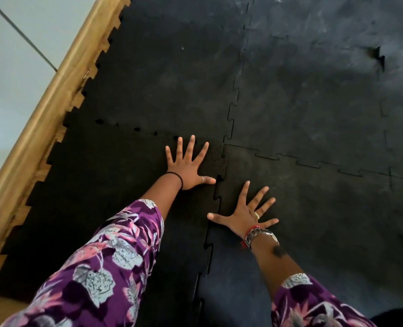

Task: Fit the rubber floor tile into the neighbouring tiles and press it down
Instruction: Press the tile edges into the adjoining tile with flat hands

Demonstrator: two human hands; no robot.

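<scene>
Purple flowered sleeves [106, 263] reach out from the near edge of the view, one on each arm, and both hands lie flat and spread on black rubber flooring, grasping nothing. Taking the four-way corner [224, 143] where the tile seams meet as the landmark: the left hand [188, 166] rests palm down just near and left of that corner, fingers splayed, on the rubber floor tile [115, 185] that fills the near-left quarter; a thin black band circles its wrist and a ring sits on the thumb. The right hand [247, 215] lies palm down nearer the camera and slightly right of the corner, on the near-right tile [325, 232], its thumb pointing at the toothed seam [213, 208] that runs from the corner toward the camera. That wrist carries a watch [261, 236] and a red thread. Left of the corner, the seam between the rubber floor tile and the far-left tile [162, 74] shows small dark gaps at several teeth. Right of the corner, the far-right tile [313, 79] looks scuffed and greyish. Far left of the corner, a wooden skirting strip [47, 105] borders the toothed outer edges of the tiles, with pale floor tiling [14, 67] beyond it.
</scene>
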